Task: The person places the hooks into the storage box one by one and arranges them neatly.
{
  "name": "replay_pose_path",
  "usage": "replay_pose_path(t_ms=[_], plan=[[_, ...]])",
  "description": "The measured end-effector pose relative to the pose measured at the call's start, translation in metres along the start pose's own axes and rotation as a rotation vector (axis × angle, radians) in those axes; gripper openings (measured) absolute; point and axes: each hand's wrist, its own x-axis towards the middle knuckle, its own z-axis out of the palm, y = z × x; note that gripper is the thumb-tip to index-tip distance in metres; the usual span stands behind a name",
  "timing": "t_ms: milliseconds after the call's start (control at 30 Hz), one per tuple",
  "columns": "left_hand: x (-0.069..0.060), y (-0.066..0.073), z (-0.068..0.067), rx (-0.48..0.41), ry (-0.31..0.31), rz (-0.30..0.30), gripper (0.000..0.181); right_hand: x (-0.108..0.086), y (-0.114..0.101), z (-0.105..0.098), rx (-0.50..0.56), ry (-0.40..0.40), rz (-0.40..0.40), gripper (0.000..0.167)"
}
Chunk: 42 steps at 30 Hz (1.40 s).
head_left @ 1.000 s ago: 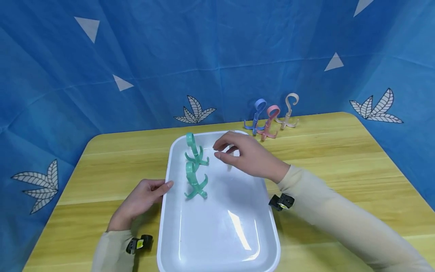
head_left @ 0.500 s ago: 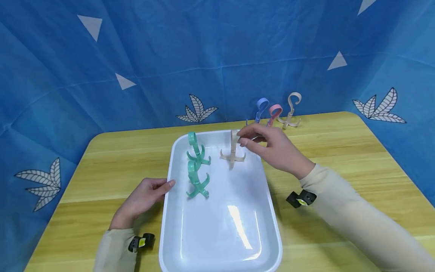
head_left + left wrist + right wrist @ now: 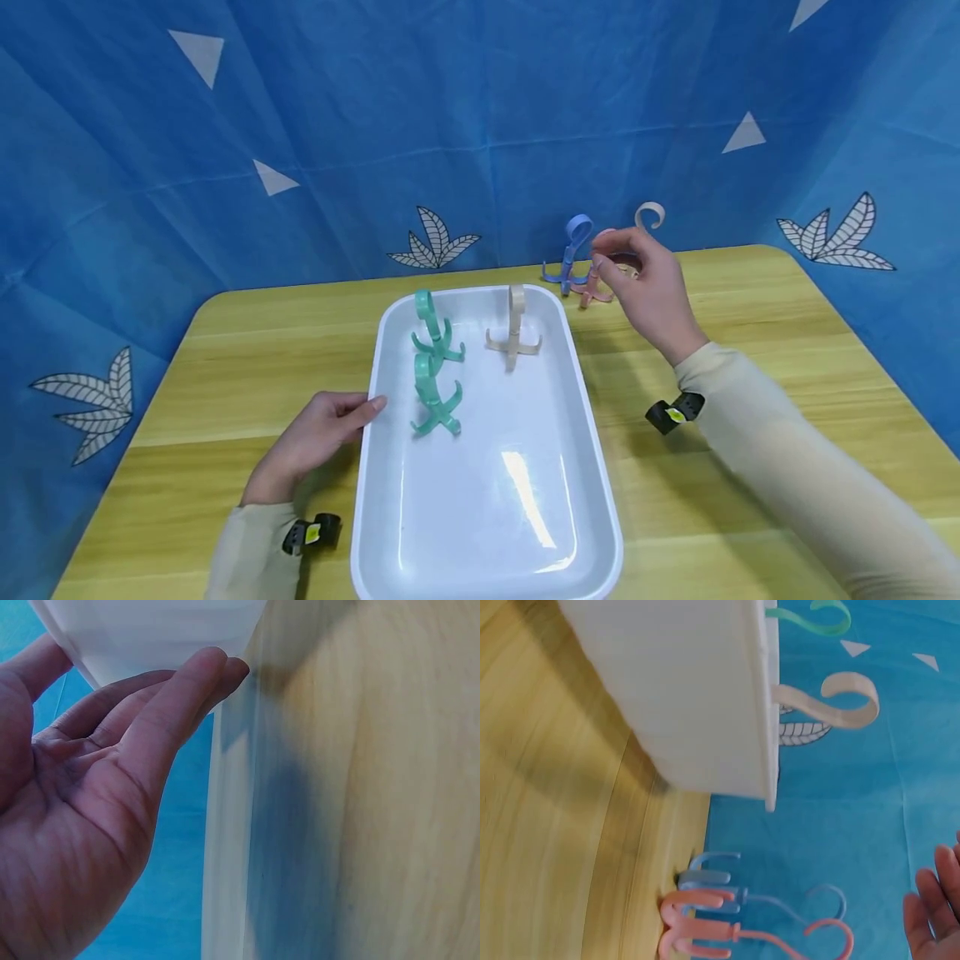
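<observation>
My left hand (image 3: 315,437) grips the left rim of the white tray (image 3: 480,500), thumb over the edge; in the left wrist view its fingers (image 3: 169,712) lie against the tray's outer wall. Behind the tray's right corner, my right hand (image 3: 648,287) hovers with bent, parted fingers beside the pink hook (image 3: 588,292), partly covering it and a beige hook (image 3: 660,213). The right wrist view shows that hand (image 3: 939,907) apart from the pink hook (image 3: 705,930), holding nothing. Two green hooks (image 3: 437,350) and one beige hook (image 3: 514,342) stand in the tray.
A blue hook (image 3: 567,271) stands left of the pink one, near the back edge of the wooden table (image 3: 262,358). Behind the table hangs a blue cloth (image 3: 360,100) with white triangles and leaf patterns.
My right hand has let go of the beige hook in the tray and moved right and back to the hooks on the table. My left hand has stayed on the rim.
</observation>
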Motion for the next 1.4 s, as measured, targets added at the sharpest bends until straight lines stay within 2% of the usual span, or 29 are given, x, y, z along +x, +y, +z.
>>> replay_pose_path(t_ms=[200, 333, 567, 833, 1100, 1233, 1400], plan=[[0.000, -0.004, -0.002, 0.001, -0.002, 0.022, 0.054, 0.009, 0.012, 0.000, -0.070, 0.100, 0.005, 0.027], [0.000, -0.004, -0.001, -0.006, -0.006, 0.011, 0.055, 0.015, 0.022, 0.002, -0.128, 0.153, 0.050, 0.035], [-0.002, -0.003, -0.001, -0.003, -0.011, 0.012, 0.056, 0.026, 0.041, 0.009, -0.202, 0.104, 0.221, 0.059], [-0.001, -0.001, -0.001, -0.002, -0.011, 0.009, 0.056, 0.037, 0.047, 0.015, -0.204, 0.104, 0.335, 0.066], [0.001, -0.001, -0.001, -0.010, -0.013, 0.023, 0.055, 0.040, 0.047, 0.019, -0.227, 0.128, 0.351, 0.055], [0.001, -0.001, -0.001, -0.011, -0.009, 0.013, 0.055, 0.040, 0.049, 0.019, -0.203, 0.150, 0.330, 0.046], [0.001, -0.002, -0.001, -0.008, -0.006, 0.004, 0.055, 0.038, 0.052, 0.015, -0.165, 0.157, 0.303, 0.043]])
